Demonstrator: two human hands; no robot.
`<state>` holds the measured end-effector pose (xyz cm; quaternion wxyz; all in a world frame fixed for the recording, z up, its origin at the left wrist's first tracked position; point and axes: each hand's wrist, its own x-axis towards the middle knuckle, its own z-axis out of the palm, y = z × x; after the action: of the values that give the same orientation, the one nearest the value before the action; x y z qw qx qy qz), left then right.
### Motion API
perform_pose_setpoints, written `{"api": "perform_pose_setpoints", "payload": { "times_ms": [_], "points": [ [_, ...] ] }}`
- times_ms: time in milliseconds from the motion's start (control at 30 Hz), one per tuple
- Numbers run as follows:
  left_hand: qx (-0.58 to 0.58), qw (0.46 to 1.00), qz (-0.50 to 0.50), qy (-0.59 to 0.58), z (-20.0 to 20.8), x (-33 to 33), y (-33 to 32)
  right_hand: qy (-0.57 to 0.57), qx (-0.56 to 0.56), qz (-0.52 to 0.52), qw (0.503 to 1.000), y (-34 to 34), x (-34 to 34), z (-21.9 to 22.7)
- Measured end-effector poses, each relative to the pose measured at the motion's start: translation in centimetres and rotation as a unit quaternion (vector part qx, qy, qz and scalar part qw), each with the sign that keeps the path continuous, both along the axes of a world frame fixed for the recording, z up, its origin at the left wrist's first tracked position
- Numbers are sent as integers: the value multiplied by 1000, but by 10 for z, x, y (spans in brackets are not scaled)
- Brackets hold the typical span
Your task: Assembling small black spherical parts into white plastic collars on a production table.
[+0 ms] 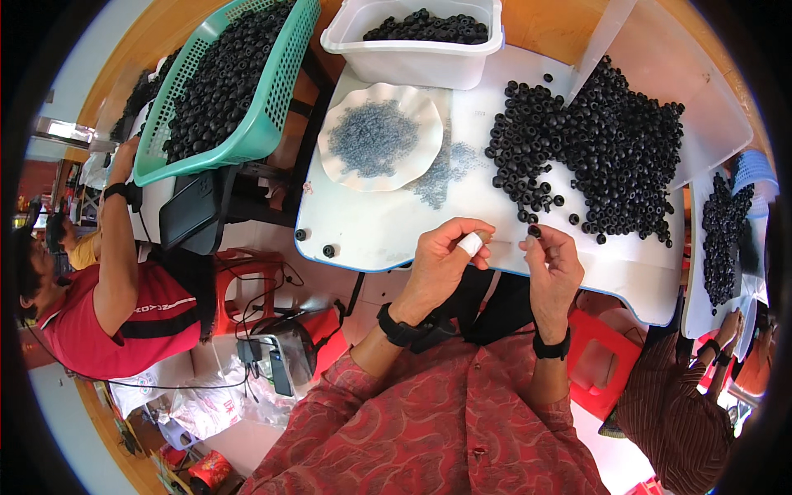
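Observation:
My right hand pinches a small black ring-shaped piece between thumb and finger at the table's near edge. Just to its left, my left hand is closed in a pinch, with white tape round one finger. A faint thin line extends from its fingertips toward the piece; what it holds is too small to make out. Beyond my right hand lies a large heap of similar black pieces. A scalloped white plate with small translucent grey rings stands beyond my left hand.
A white tub of black pieces stands at the back. Left is a green basket, also full. A translucent bin lies tipped behind the heap. Two loose pieces sit near the left edge. People work on both sides.

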<state>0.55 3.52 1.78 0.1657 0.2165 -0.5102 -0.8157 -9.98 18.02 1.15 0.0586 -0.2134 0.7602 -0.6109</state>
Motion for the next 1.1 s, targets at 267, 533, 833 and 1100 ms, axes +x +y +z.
{"api": "perform_pose_setpoints", "payload": {
  "times_ms": [267,533,833,1100],
  "points": [
    [-16,1000,-4,5,-3,5,-1,75,30,76,994,-12,23,9],
    [-91,996,-9,6,-2,7,1,117,50,95,987,-16,27,12],
    [-252,967,15,23,-3,5,2,102,23,97,990,-18,29,12],
    [-334,942,26,17,3,6,1,100,14,98,990,-18,31,13]
  ]
}}
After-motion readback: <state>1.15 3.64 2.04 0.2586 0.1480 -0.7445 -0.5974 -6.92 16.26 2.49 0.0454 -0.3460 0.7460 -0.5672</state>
